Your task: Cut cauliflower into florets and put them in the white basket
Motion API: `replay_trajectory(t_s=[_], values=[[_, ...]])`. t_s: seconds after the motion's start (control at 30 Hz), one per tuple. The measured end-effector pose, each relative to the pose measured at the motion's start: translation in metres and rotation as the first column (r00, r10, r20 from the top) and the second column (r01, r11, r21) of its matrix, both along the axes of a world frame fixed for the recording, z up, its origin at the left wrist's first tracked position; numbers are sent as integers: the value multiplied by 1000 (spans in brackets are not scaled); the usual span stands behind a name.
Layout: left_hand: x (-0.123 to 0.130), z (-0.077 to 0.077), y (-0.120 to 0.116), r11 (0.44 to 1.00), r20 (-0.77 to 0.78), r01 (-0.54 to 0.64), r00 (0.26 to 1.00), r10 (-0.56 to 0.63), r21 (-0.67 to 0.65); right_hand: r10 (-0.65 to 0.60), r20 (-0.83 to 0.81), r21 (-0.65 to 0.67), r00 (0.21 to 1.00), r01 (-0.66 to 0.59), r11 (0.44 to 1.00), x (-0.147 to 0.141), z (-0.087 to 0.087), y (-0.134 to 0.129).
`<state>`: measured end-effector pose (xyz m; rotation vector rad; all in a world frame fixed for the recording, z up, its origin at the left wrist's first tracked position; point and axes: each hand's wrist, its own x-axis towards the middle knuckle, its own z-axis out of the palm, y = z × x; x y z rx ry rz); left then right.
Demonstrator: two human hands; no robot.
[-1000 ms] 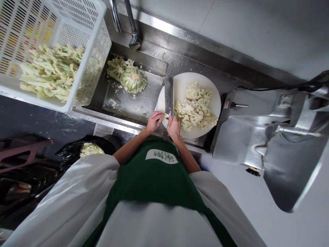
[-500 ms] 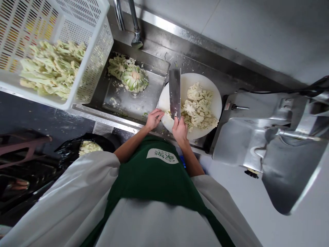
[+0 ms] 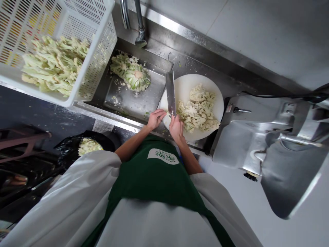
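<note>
My right hand (image 3: 176, 128) is wrapped round the handle of a cleaver (image 3: 170, 93), whose broad blade points away from me over the left part of a round white cutting board (image 3: 183, 82). Pinched in the fingers of my left hand (image 3: 156, 119) is a small piece of cauliflower (image 3: 168, 114), close to the blade's near end and partly hidden. Cut cauliflower florets (image 3: 198, 109) are heaped on the board to the right of the cleaver. Heads of cauliflower (image 3: 137, 77) lie in the sink (image 3: 128, 105) to the left, among crumbs.
A white perforated basket (image 3: 96, 51) of cauliflower pieces (image 3: 56, 65) stands at the left. A faucet (image 3: 141, 36) rises behind the sink. Below the counter sits a black-bagged bin (image 3: 70, 144) with scraps. A metal slicing machine (image 3: 236, 137) is close on the board's right.
The cleaver has shifted left and turned, its blade now seen more edge-on near my left fingers. My right hand moved slightly left with it. The whole view has shifted a little.
</note>
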<state>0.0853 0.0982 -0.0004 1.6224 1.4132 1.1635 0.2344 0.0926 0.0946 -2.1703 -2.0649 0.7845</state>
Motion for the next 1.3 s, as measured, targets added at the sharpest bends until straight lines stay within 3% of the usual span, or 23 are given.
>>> replay_trajectory(t_s=[0.23,0.33,0.5,0.67,0.83,1.0,1.17,1.23,1.3], values=[[-7,4,-4,997,12,19,1000,-18,-71,-9,2,-66,1000,9,998,-7,-8,15],[-7,11,-3,995,-70,13,997,-20,-103,-94,-70,31,993,96,995,11,0,15],[30,24,6,974,-359,178,907,-219,-143,-303,-197,258,932,348,901,64,14,8],[68,17,18,982,-517,103,839,-171,-158,-457,-214,255,863,501,827,105,20,-14],[77,7,27,972,-503,208,832,-233,-106,-559,-252,186,790,607,773,109,18,-39],[79,4,33,979,-394,185,896,-204,-85,-601,-347,124,720,671,731,109,16,-51],[83,12,41,997,-13,-12,1000,11,-72,-618,-440,120,651,725,679,115,13,-57],[87,22,49,982,183,-144,969,166,-125,-608,-459,119,647,724,680,117,11,-58],[85,38,61,919,364,-276,855,369,-282,-592,-457,143,664,712,688,120,11,-60]])
